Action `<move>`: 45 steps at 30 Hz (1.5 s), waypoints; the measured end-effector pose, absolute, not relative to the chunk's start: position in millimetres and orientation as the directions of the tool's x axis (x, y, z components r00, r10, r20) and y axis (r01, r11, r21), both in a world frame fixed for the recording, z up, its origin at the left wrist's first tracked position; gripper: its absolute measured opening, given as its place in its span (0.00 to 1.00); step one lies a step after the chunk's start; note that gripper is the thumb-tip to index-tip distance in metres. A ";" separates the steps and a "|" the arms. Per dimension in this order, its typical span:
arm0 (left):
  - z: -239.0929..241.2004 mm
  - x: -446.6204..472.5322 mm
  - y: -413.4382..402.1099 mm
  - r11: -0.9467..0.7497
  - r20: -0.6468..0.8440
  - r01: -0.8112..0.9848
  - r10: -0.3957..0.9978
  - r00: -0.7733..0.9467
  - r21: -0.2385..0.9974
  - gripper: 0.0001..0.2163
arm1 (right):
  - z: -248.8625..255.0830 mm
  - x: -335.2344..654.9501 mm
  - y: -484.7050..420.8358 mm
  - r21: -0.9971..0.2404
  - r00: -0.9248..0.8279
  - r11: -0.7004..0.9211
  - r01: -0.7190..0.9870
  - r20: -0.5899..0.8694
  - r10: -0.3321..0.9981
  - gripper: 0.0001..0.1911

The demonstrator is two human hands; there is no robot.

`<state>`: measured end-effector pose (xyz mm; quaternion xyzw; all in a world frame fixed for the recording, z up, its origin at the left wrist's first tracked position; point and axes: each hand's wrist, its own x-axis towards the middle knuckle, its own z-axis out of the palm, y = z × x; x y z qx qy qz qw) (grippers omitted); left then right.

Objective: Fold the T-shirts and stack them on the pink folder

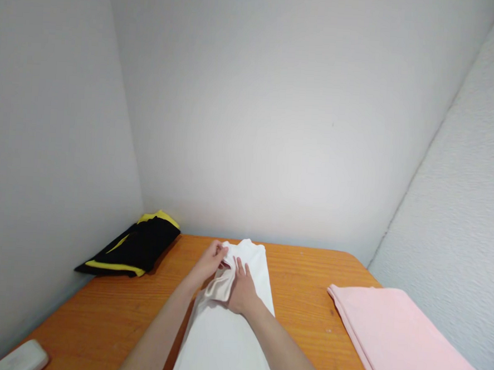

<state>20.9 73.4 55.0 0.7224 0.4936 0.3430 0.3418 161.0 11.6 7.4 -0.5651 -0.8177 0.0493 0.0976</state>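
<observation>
A white garment (226,348) lies in a long folded strip down the middle of the wooden table, running from near me toward the wall. Near its far end, my left hand (214,260) pinches the upper left edge of the cloth between thumb and fingers. My right hand (243,289) rests on the garment just to the right, fingers spread and pressed flat. Between the two hands a narrow flap (220,286), probably a sleeve, is doubled back over the strip. The garment's underside and left edge are partly hidden by my left forearm.
At the back left lies a black and yellow garment (149,246) in a loose pile. A folded pink cloth (405,340) covers the right side of the wooden table (309,267). A white object (25,357) sits at the near left corner. Walls (251,124) close in behind and on both sides.
</observation>
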 end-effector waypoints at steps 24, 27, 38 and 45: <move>1.7 46.8 36.5 -0.618 0.102 0.705 0.772 0.627 0.348 0.32 | 102.8 182.3 -30.3 -0.512 -0.444 0.395 0.762 0.030 0.895 0.25; 3.5 50.7 35.9 -0.620 0.140 0.712 0.778 0.613 0.331 0.33 | 75.8 174.8 8.7 -0.474 -0.334 0.338 0.813 0.097 0.938 0.28; 5.8 51.9 31.4 -0.621 0.122 0.732 0.780 0.614 0.279 0.36 | 19.4 151.3 59.2 -0.388 -0.238 0.217 0.896 -0.005 0.971 0.44; 1.7 52.2 34.4 -0.647 0.216 0.730 0.762 0.611 0.219 0.34 | 8.6 155.9 65.8 -0.418 -0.234 0.247 0.874 0.083 0.969 0.40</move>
